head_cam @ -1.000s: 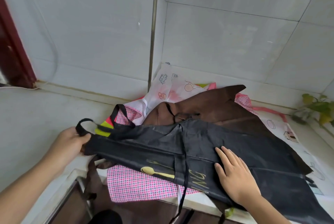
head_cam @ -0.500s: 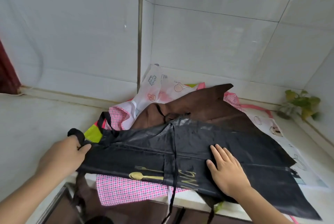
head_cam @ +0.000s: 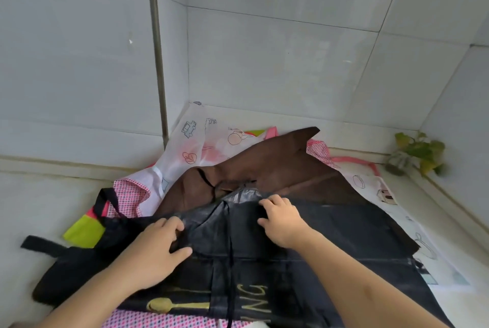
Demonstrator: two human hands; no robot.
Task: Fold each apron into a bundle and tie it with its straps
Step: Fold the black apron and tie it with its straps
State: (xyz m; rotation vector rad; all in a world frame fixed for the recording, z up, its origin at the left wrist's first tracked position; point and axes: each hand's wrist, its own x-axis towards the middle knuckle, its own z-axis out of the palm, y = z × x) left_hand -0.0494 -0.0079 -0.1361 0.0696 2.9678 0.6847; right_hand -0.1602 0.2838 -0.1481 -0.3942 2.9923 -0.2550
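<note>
A black apron (head_cam: 344,243) with a gold spoon print lies on top of a pile on the white counter, a thin black strap (head_cam: 230,269) running down its middle. My left hand (head_cam: 156,245) grips the fabric at its upper left fold. My right hand (head_cam: 281,218) pinches the apron's far edge near the middle. Its black neck loop (head_cam: 39,244) trails off to the left. Under it lie a brown apron (head_cam: 267,166), a white apron with cartoon prints (head_cam: 211,137) and a pink checked apron (head_cam: 129,192).
White tiled walls close the corner behind the pile. A vertical metal pipe (head_cam: 158,63) runs down the wall to the counter. A small green plant (head_cam: 418,152) stands at the right by the wall. The counter's front edge is under my arms.
My left hand let go of the neck loop and moved right onto the apron's fold. My right hand moved from the lower front up to the far edge.
</note>
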